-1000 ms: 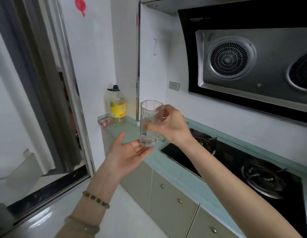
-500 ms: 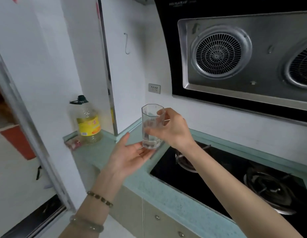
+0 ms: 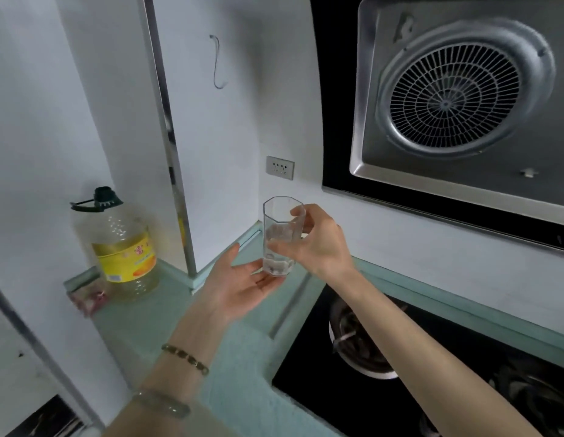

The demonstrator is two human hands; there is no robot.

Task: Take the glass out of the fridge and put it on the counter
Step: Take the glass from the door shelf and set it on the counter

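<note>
**Glass held upright over the counter corner**

I see my right hand (image 3: 318, 244) wrapped around the glass (image 3: 282, 236), thumb on the near face and fingers curled round its right and far sides, gripping at about mid-height. The glass is clear, faceted and upright, its rim open to the top, with what looks like a little clear liquid or thick glass at the base; I cannot tell which. My left hand (image 3: 239, 287) lies palm up just under and to the left of it, fingers spread wide and loosely extended, the fingertips reaching beneath the base. Whether they touch the bottom I cannot tell.

The glass hangs above the pale green counter (image 3: 154, 329), over the far stretch near the wall corner, and I cannot tell if its base meets the surface. To the left, against the wall, stands a big oil bottle (image 3: 123, 247) with a yellow label and dark cap, well apart from the glass. To the right and nearer, the black gas hob (image 3: 400, 389) is sunk into the counter, with the range hood (image 3: 457, 99) above on the far wall. A wall socket (image 3: 280, 167) sits just beyond the glass.
</note>
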